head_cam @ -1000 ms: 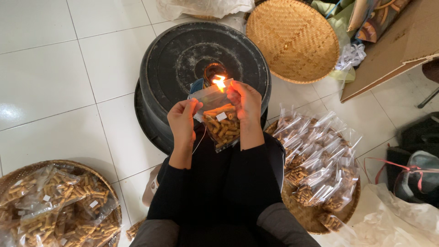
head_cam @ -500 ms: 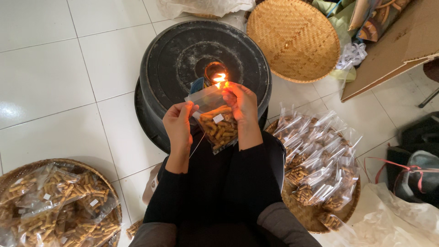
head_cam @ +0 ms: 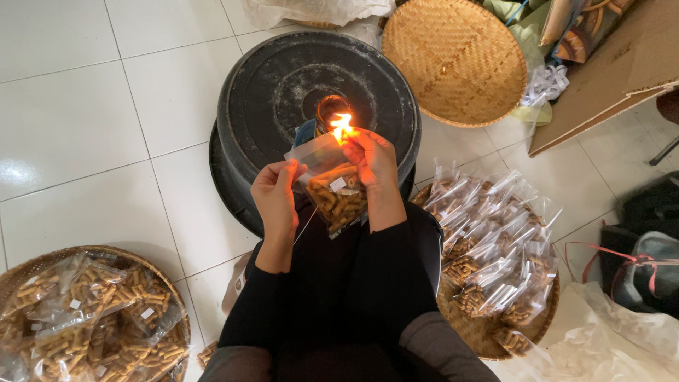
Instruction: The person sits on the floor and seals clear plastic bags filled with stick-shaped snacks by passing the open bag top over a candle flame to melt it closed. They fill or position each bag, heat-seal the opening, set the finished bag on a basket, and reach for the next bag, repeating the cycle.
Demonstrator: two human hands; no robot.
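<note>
Candle body hidden behind the clear snack bag (head_cam: 334, 189), only its flame (head_cam: 342, 124) showing at the bag's top edge, left hand (head_cam: 274, 198) and right hand (head_cam: 373, 157) pinching the bag's sides above an upturned black tub (head_cam: 283, 78), small white label on the bag, basket of filled bags (head_cam: 495, 262) to the right, another basket (head_cam: 85, 318) cut off lower left.

You wear long black sleeves that reach to both wrists and fit close along the forearms. Your left hand (head_cam: 277, 197) and right hand (head_cam: 373, 157) are bare, with no gloves, rings or watch showing. Lower down your clothing is dark too, with grey fabric at the knees.
</note>
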